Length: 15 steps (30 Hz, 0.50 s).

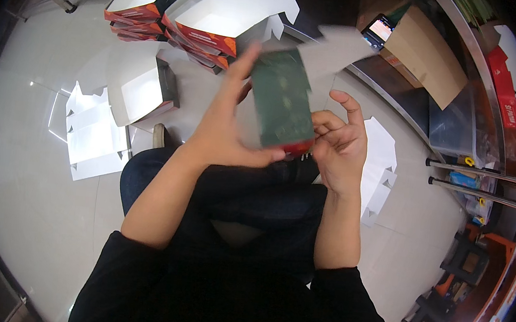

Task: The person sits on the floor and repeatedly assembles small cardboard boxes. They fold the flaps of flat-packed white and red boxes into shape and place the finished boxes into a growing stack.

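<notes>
My left hand (227, 127) is wrapped round the left side of a small cardboard carton (281, 98), thumb along its lower edge. The carton is dark green with a red lower edge and is held tilted above my lap. Motion blurs it, and a pale flap (334, 50) stands out from its upper right. At the carton's lower right corner my right hand (342, 138) has its thumb and curled fingers against the edge, with the index finger raised. Whatever lies between those fingertips is partly hidden.
Stacked red and white cartons (201, 37) lie ahead on the left. An open carton (146, 94) and a flat white blank (96, 136) rest on the floor at left; another blank (378, 169) lies right. A phone (379, 30) and brown cardboard (429, 56) sit at the far right.
</notes>
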Available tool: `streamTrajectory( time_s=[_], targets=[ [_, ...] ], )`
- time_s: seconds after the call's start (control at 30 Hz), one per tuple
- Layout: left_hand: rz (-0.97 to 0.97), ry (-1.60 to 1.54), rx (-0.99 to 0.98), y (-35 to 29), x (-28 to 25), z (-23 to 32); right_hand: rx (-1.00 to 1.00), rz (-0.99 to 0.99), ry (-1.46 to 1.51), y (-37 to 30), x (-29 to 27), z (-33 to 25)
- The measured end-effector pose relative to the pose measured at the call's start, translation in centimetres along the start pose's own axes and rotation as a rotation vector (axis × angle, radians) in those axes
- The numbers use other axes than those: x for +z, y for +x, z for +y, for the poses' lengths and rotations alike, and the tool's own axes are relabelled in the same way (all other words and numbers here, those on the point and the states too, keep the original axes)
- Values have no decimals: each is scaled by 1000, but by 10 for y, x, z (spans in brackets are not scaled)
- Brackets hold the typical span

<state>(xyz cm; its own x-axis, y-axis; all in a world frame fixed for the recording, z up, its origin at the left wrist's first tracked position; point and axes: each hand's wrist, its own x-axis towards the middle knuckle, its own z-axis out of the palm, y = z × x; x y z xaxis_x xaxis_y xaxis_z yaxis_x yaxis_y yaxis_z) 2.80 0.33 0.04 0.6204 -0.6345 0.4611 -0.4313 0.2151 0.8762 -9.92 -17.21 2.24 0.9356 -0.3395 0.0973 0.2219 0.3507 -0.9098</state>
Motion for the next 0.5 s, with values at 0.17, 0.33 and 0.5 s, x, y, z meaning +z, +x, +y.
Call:
streamTrajectory(
  time_s=[0.17, 0.33, 0.5],
  targets=[
    [263, -418, -368, 1, -21, -14, 91, -489, -843, -6, -6, -25],
    [177, -155, -413, -1, -9, -4, 83, -276, -602, -17, -7, -27],
    [-209, 39, -144, 1, 3, 9, 144, 70, -255, -8, -12, -9]
  ],
)
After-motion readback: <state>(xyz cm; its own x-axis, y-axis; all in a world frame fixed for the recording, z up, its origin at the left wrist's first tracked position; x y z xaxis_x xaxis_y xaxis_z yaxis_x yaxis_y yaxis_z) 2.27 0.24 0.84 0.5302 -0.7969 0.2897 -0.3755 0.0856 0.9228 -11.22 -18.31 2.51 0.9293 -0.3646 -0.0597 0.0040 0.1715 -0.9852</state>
